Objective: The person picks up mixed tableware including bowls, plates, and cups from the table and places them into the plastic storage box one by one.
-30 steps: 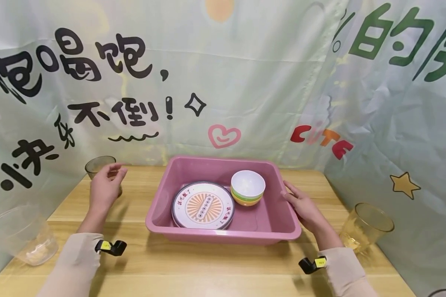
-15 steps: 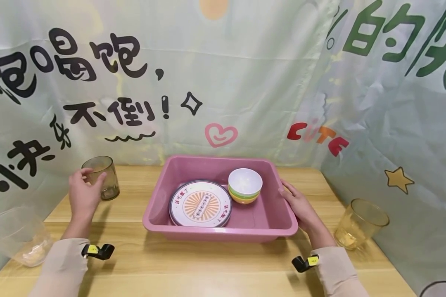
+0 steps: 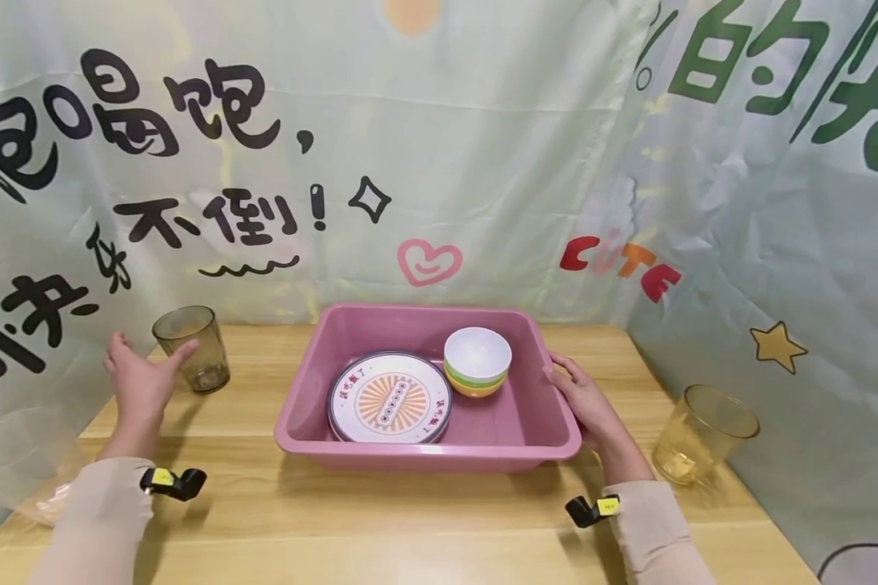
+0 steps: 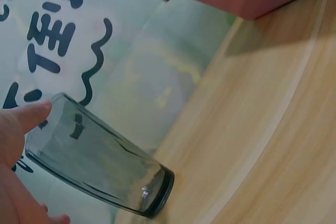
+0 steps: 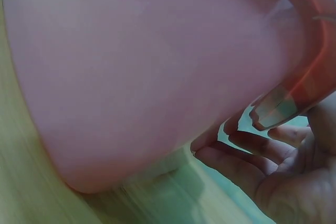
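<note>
My left hand (image 3: 141, 383) is spread beside a smoky grey drinking glass (image 3: 203, 357) at the back left. Its thumb lies at the glass's near side in the head view, the fingers apart from it on the left. The same glass (image 4: 100, 156) stands upright on the table. My right hand (image 3: 588, 406) holds the right rim of a pink plastic tub (image 3: 428, 457), thumb over the edge and fingers bent beneath against the outer wall. Inside the tub sit a stack of white plates (image 3: 389, 398) with a sunburst print and a stack of small bowls (image 3: 477, 357), white inside, green and yellow below.
An amber glass (image 3: 702, 439) stands on the right, beyond my right forearm. A clear container (image 3: 22, 455) is at the left edge, partly behind my left sleeve. Printed cloth (image 3: 519, 162) walls the wooden table (image 3: 410, 528) at the back and sides.
My left hand has moved left and off the smoky glass, its fingers opening away. The glass now shows more fully. My right hand stays at the tub; the whole view has shifted slightly.
</note>
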A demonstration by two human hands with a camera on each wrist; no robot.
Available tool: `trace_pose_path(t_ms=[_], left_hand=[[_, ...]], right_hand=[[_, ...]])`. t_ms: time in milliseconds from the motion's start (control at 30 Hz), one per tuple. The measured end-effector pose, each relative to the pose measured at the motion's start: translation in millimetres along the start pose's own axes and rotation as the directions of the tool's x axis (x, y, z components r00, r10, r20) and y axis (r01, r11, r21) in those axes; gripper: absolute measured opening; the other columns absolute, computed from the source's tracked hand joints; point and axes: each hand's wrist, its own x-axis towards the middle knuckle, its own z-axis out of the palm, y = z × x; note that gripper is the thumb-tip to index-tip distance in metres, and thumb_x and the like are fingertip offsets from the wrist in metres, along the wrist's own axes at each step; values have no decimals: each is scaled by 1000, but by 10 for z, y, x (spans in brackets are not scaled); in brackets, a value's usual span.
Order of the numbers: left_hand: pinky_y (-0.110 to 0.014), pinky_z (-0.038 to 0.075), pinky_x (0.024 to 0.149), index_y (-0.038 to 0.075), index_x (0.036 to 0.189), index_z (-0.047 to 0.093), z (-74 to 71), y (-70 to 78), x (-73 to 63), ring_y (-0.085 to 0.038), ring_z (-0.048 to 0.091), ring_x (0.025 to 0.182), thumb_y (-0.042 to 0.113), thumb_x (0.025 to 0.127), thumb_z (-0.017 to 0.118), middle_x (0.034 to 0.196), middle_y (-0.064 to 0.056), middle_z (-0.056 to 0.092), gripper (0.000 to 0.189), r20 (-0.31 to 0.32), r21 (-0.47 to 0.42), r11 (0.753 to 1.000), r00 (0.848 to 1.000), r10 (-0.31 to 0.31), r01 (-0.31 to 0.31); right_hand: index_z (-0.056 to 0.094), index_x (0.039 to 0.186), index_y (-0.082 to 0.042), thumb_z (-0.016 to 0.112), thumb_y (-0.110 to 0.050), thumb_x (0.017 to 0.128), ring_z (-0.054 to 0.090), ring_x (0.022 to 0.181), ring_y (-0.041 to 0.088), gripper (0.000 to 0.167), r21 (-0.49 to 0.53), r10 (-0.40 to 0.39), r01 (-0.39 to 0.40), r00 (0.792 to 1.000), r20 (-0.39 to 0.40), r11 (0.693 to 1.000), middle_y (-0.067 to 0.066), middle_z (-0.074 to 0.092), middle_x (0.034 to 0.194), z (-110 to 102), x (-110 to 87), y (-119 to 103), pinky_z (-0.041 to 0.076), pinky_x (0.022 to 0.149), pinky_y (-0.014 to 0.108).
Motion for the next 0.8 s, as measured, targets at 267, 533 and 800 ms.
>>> trace_pose_path(t_ms=[267,533,800], left_hand=[[-51,9,118,11,154,-15,0,-43,97,-41,5,145,55,80,73,160,-21,-1,123,77,-75,995,995,-60,66],[-57,15,115,10,155,-12,13,-44,171,-46,9,143,52,83,72,160,-22,0,118,176,-94,995,984,-8,25],[-52,8,117,7,155,-9,94,-23,229,-39,1,146,46,86,72,161,-20,-5,113,234,-175,984,971,51,-10]], right_hand=[[30,154,-21,52,-41,101,62,104,27,61,1,14,-14,1000,-2,1000,29,47,137,5,-9,-25,55,79,38],[28,155,-20,52,-43,100,61,106,27,64,-16,28,-28,1000,-14,999,28,46,139,-4,-10,-28,55,80,36],[27,156,-20,51,-42,101,57,111,28,63,19,35,-35,999,1,999,26,42,143,4,-9,-35,53,82,35]])
